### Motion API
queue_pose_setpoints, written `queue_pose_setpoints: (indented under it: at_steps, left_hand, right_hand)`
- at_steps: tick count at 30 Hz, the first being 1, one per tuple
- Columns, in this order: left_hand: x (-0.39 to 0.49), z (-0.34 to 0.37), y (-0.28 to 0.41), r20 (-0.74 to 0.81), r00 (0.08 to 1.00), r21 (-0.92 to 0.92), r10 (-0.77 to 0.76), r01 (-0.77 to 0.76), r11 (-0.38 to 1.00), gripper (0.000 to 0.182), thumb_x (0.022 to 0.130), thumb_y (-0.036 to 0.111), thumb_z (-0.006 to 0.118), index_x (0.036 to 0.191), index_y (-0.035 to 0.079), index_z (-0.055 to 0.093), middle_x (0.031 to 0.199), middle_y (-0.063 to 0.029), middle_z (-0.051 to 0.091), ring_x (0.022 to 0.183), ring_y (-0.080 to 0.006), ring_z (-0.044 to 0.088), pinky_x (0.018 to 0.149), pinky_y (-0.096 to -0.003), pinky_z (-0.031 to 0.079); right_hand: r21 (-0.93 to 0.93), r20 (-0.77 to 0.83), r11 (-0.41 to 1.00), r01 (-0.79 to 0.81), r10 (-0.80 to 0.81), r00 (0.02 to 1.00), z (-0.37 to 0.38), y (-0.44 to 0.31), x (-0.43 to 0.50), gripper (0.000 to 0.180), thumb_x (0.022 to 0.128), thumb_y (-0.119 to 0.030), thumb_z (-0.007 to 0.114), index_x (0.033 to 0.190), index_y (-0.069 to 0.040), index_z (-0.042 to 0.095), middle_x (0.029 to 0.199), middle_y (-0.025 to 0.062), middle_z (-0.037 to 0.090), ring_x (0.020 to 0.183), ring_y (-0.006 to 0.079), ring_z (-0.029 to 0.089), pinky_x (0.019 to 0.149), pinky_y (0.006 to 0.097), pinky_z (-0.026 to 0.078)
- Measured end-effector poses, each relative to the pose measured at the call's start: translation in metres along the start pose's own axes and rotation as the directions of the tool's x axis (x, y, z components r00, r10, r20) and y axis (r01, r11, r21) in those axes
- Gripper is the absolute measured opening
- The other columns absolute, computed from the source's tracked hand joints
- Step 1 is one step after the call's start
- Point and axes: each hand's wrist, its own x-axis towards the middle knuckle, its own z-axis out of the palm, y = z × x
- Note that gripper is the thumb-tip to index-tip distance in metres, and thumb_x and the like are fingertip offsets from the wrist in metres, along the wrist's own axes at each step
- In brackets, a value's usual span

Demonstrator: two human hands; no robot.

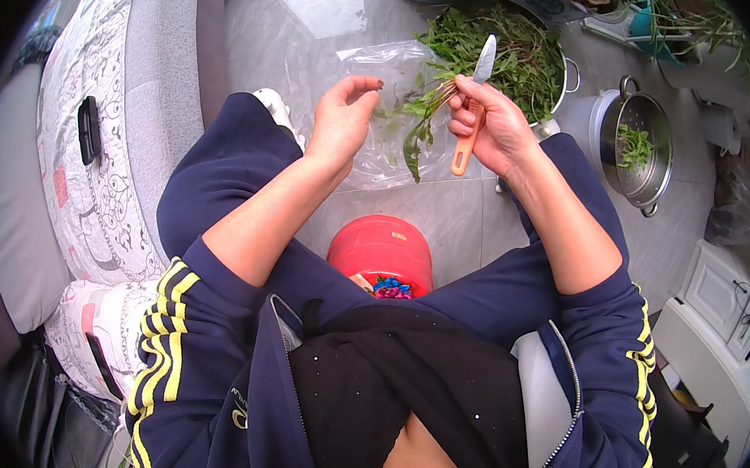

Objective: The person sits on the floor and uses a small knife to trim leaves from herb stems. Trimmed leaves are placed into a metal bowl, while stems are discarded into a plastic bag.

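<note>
My right hand (pixel 495 127) grips a small knife by its orange handle (pixel 464 151), and the blade (pixel 486 60) points away from me. Between its thumb and fingers it also pinches a small bunch of leafy greens (pixel 429 108), whose leaves hang toward the left. My left hand (pixel 343 121) is raised apart from the bunch, its fingers curled and the thumb separate. Something dark shows at one fingertip; I cannot tell if it is a stain or a scrap. Below the hands, a clear plastic bag (pixel 381 168) lies spread on the floor with leaf scraps on it.
A metal pot with handles (pixel 570 77) holds a heap of greens (pixel 498 44). To its right, a steel colander (pixel 655 171) containing a few greens (pixel 633 148) leans against a whitish bucket (pixel 582 122). A red plastic stool (pixel 381 241) stands between my legs. A covered sofa (pixel 99 210) runs along the left.
</note>
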Motion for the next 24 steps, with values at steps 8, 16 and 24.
queue_pose_setpoints:
  at_steps: [8,16,24]
  left_hand:
    - [-0.01,0.008,0.021,0.129,0.747,0.393,0.652,-0.642,0.658,0.017,0.079,0.008,0.068,0.094,0.005,0.062,0.091,-0.0064,0.064,0.09,-0.0224,0.06,0.084,-0.0338,0.044]
    - [-0.019,0.013,0.027,0.306,0.596,0.417,0.742,-0.785,0.459,0.033,0.076,0.0,0.068,0.106,0.005,0.057,0.092,-0.0054,0.064,0.09,-0.0228,0.06,0.083,-0.0353,0.045]
    - [-0.022,0.013,0.029,0.401,0.564,0.462,0.722,-0.805,0.372,0.037,0.075,-0.001,0.068,0.11,0.007,0.056,0.091,-0.0041,0.064,0.09,-0.0247,0.058,0.083,-0.0367,0.042]
  right_hand:
    - [-0.006,-0.08,1.0,0.026,-0.026,0.996,0.004,0.006,0.001,0.016,0.092,-0.017,0.065,0.09,-0.005,0.053,0.075,0.0024,0.058,0.057,0.0069,0.046,0.052,0.0224,0.038]
    - [-0.099,-0.016,0.994,-0.046,0.044,0.999,0.015,0.013,-0.001,0.015,0.094,-0.019,0.063,0.092,-0.005,0.057,0.077,0.002,0.059,0.057,0.005,0.043,0.052,0.0204,0.037]
    - [-0.082,-0.04,0.993,-0.085,0.082,0.996,0.024,0.016,-0.005,0.015,0.095,-0.018,0.061,0.095,-0.002,0.059,0.076,0.002,0.058,0.058,0.0058,0.045,0.052,0.0198,0.038]
